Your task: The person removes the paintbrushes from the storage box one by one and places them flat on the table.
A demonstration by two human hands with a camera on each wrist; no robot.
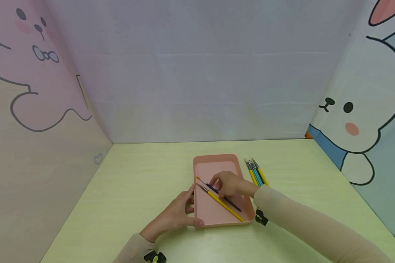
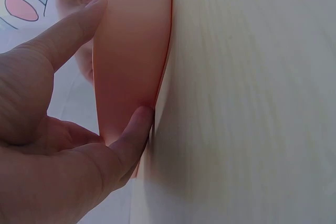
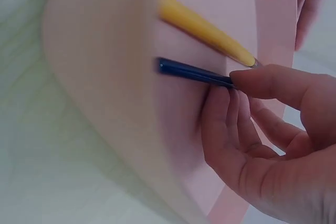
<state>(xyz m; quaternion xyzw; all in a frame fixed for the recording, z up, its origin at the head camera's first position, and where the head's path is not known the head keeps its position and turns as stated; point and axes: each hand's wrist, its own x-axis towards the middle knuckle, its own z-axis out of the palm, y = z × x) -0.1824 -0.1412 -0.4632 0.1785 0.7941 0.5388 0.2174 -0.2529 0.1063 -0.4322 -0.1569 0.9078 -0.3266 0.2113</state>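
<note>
A pink rectangular tray (image 1: 214, 158) sits on the table. My left hand (image 1: 177, 210) holds it at the near left corner, thumb at the front and fingers along the left side. In the left wrist view, fingertips press the outer wall (image 2: 131, 51). Over the tray my right hand (image 1: 228, 184) pinches a dark blue paintbrush (image 3: 191, 72) between thumb and fingers; its handle slants down to the right, and the fingers hide part of it. Beside it a yellow paintbrush (image 1: 224, 205) lies diagonally in the tray.
Several paintbrushes (image 1: 256, 174) with yellow and teal handles lie together right of the tray, partly covered by the right sleeve (image 1: 303, 215). The pale wooden table (image 1: 135, 175) is bounded by a back wall (image 1: 200, 91) and side panels with cartoon animals.
</note>
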